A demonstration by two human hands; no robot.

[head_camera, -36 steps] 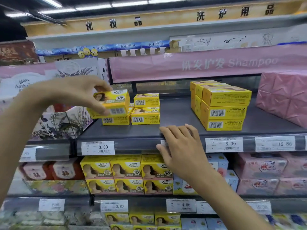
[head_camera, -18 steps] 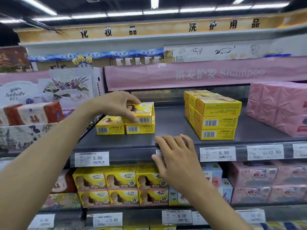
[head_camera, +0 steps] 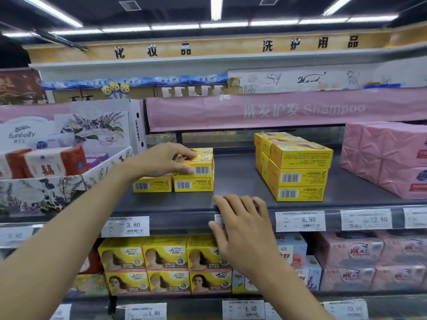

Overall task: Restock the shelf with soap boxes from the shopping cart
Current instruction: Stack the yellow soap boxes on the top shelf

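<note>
The left grip (head_camera: 166,161) pinches a yellow soap box (head_camera: 198,166) on top of a lower box (head_camera: 193,184) near the front left of the shelf (head_camera: 235,176). The right grip (head_camera: 242,222) lies flat, holding nothing, on the front edge. If it is let go crooked, the top box could slide off.

Your light is bright and even, from ceiling tube lights (head_camera: 217,8) at the top of the frame; the shelf (head_camera: 235,176) lies shaded at its back. Edges bend and blur, chiefly lower left.
</note>
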